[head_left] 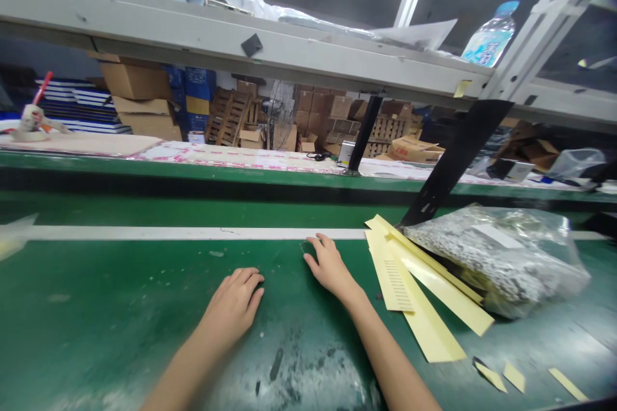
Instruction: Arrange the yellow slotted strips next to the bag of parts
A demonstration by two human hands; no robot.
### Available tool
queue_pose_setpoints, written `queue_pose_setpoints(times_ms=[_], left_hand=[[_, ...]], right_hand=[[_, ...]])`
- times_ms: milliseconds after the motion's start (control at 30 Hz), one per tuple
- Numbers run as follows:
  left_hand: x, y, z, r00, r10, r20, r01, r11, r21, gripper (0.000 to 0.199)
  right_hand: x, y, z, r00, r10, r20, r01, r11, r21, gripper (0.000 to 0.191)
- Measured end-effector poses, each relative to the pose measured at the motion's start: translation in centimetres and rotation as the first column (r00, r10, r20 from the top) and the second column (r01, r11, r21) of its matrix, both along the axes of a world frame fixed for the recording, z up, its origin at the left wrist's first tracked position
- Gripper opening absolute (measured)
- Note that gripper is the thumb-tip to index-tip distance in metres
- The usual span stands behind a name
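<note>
Two bare hands lie flat on the green counter (120, 308), palms down, holding nothing. The left hand (234, 304) rests with its fingers loosely together; the right hand (330, 266) reaches a little further forward, fingers spread and open, its fingertips just short of the white stripe (168, 232).

Nearest the right hand is a loose fan of pale yellow strips (409, 282), overlapping, one of them marked with a block of fine slots. Their far ends are tucked under a clear bag of small grey parts (501, 257), which leans against a black post (457, 154).

My worry is that bag: it looks heavy and slack, so tugging a strip from beneath could tip it or crease the thin strip. A few yellow offcuts (513, 376) lie near the front edge, where a sweeping forearm might knock them off.
</note>
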State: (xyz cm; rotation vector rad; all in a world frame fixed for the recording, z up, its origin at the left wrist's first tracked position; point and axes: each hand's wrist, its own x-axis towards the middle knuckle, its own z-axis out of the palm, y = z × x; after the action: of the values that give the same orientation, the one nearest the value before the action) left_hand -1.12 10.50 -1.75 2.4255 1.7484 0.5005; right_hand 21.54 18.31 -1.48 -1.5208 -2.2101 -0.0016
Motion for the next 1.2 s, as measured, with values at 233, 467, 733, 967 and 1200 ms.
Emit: queue_pose_setpoints(times_ms=[233, 467, 733, 967, 1200], left_hand=[[0.1, -0.2, 0.1, 1.000, 0.008, -0.011, -0.008, 1.000, -0.007, 0.021], [0.1, -0.4, 0.2, 0.999, 0.016, -0.038, -0.017, 0.999, -0.031, 0.022], [0.1, -0.4, -0.3, 0.996, 0.000, -0.092, 0.003, 0.999, 0.033, 0.025], [-0.5, -0.1, -1.4, 0.992, -0.057, -0.112, 0.087, 0.953, 0.291, 0.032], [0.2, -0.4, -0.8, 0.993, -0.046, -0.111, 0.093, 0.880, 0.467, 0.024]], right_hand=[[0.2, 0.1, 0.4, 0.998, 0.055, -0.033, -0.053, 0.998, 0.040, 0.024], [-0.6, -0.8, 0.9, 0.998, 0.054, -0.014, -0.052, 0.992, 0.119, 0.025], [8.6, 1.7, 0.7, 0.791, -0.541, -0.284, 0.603, 0.766, 0.221, 0.029], [9.4, 2.8, -0.1, 0.674, -0.613, -0.414, 0.723, 0.662, 0.196, 0.040], [2.9, 1.3, 0.9, 0.916, -0.165, -0.365, 0.227, 0.965, 0.133, 0.025]])
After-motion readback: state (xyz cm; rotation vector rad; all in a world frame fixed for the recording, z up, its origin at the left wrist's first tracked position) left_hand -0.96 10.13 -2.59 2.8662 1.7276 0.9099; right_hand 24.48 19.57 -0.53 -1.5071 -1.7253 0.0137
